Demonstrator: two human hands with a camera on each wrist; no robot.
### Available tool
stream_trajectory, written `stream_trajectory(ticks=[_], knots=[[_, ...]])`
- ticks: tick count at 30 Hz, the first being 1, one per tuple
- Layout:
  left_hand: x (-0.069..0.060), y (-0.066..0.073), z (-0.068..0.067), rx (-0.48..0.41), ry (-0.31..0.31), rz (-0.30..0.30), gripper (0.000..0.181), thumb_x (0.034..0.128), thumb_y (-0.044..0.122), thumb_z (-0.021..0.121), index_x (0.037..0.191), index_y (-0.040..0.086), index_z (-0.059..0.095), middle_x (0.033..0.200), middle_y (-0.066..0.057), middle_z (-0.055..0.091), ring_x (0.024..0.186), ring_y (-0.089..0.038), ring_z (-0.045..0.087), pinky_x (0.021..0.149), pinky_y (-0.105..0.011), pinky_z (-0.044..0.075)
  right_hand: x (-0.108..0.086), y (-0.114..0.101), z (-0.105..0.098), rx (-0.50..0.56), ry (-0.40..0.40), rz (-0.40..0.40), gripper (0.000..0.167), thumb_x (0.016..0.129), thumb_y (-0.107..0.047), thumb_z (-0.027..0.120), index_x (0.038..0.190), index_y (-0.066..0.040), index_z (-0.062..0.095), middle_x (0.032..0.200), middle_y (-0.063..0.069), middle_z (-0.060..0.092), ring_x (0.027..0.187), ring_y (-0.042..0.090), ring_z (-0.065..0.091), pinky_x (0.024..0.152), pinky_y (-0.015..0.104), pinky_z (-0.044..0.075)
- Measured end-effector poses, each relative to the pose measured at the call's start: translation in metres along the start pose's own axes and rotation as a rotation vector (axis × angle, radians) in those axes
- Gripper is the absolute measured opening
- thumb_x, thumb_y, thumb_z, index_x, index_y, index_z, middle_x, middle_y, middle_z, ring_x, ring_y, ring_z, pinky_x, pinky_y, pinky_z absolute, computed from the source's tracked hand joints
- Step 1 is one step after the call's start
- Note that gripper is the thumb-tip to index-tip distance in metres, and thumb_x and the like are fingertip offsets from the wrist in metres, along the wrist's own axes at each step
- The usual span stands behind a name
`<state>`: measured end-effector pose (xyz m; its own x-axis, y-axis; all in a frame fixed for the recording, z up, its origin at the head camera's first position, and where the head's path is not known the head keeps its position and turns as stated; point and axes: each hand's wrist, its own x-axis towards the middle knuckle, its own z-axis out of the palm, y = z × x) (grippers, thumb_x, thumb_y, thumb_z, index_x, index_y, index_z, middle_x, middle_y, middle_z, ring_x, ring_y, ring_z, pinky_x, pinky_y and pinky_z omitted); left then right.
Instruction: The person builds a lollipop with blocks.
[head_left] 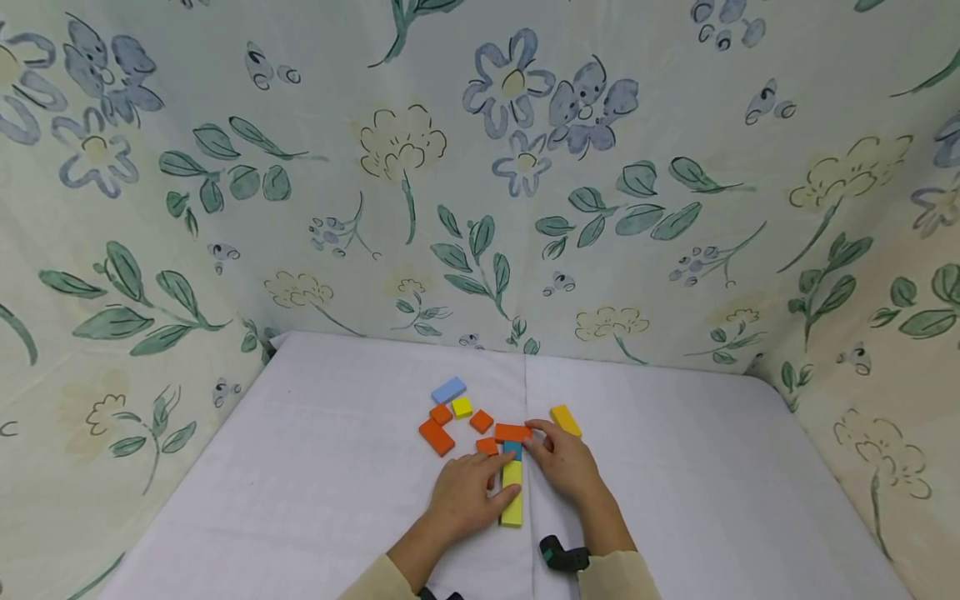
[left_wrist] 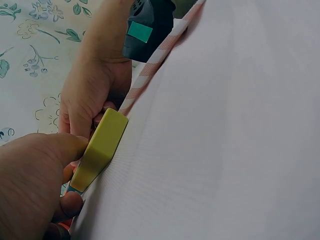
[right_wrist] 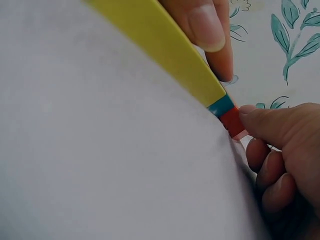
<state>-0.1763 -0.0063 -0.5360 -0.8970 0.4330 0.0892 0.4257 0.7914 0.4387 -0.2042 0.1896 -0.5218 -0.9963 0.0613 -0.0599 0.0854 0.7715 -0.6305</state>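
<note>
A long yellow block (head_left: 512, 508) lies on the white cloth, pointing away from me. At its far end sits a small blue block (head_left: 512, 450), and across that lies an orange-red block (head_left: 510, 432), making a T shape. My left hand (head_left: 465, 493) holds the yellow block, thumb on it and index finger near the blue piece. With thumb and index finger, my right hand (head_left: 566, 464) pinches the right end of the orange-red block. In the right wrist view, the yellow block (right_wrist: 165, 45), blue block (right_wrist: 221, 106) and orange-red block (right_wrist: 232, 120) meet end to end.
Left of the T lie several orange-red pieces, including a rectangle (head_left: 437, 437) and small squares (head_left: 482, 422), plus a bright yellow square (head_left: 461, 407) and a light blue block (head_left: 448, 391). An amber block (head_left: 566, 420) lies beyond my right hand. Floral fabric (head_left: 405, 275) surrounds the table.
</note>
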Motion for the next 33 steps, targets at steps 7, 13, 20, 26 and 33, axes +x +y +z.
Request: stream_trajectory(ticks=[7, 13, 20, 26, 33], knots=[[-0.0002, 0.0007, -0.0008, -0.011, 0.004, 0.0, 0.057, 0.0955, 0.061, 0.059, 0.145, 0.033, 0.058, 0.074, 0.014, 0.045, 0.068, -0.004, 0.041, 0.065, -0.025, 0.032, -0.0001, 0.0007, 0.0005, 0.022, 0.008, 0.001, 0.036, 0.096, -0.04, 0.069, 0.131, -0.029, 0.068, 0.07, 0.0, 0.047, 0.064, 0.017, 0.044, 0.058, 0.031, 0.032], [-0.0004, 0.001, -0.0012, -0.009, 0.019, 0.008, 0.056, 0.0953, 0.06, 0.06, 0.143, 0.032, 0.059, 0.073, 0.014, 0.045, 0.068, -0.004, 0.041, 0.064, -0.025, 0.032, 0.0, 0.002, 0.0011, 0.01, 0.005, -0.005, 0.035, 0.097, -0.039, 0.069, 0.13, -0.03, 0.068, 0.07, 0.0, 0.047, 0.064, 0.016, 0.044, 0.058, 0.031, 0.032], [-0.0006, 0.0017, -0.001, -0.007, 0.001, -0.005, 0.056, 0.0954, 0.06, 0.06, 0.144, 0.033, 0.058, 0.073, 0.014, 0.045, 0.068, -0.005, 0.041, 0.066, -0.026, 0.033, -0.0003, 0.0026, 0.001, 0.009, 0.001, -0.004, 0.035, 0.097, -0.039, 0.068, 0.131, -0.03, 0.068, 0.07, 0.0, 0.046, 0.064, 0.016, 0.044, 0.058, 0.031, 0.031], [-0.0009, 0.0019, -0.0002, -0.001, 0.0, -0.006, 0.056, 0.0957, 0.06, 0.06, 0.144, 0.033, 0.058, 0.073, 0.014, 0.045, 0.07, -0.004, 0.041, 0.067, -0.026, 0.033, 0.0004, 0.0025, 0.0019, 0.003, 0.001, -0.005, 0.035, 0.097, -0.039, 0.069, 0.131, -0.03, 0.068, 0.069, 0.0, 0.047, 0.063, 0.016, 0.044, 0.058, 0.03, 0.032], [-0.0013, 0.0024, -0.002, -0.023, 0.005, -0.008, 0.054, 0.0967, 0.059, 0.059, 0.144, 0.033, 0.059, 0.073, 0.014, 0.045, 0.07, -0.004, 0.042, 0.067, -0.026, 0.033, 0.0007, 0.002, 0.002, 0.008, 0.003, 0.006, 0.034, 0.097, -0.04, 0.069, 0.13, -0.031, 0.068, 0.069, 0.0, 0.047, 0.064, 0.016, 0.045, 0.058, 0.03, 0.033]])
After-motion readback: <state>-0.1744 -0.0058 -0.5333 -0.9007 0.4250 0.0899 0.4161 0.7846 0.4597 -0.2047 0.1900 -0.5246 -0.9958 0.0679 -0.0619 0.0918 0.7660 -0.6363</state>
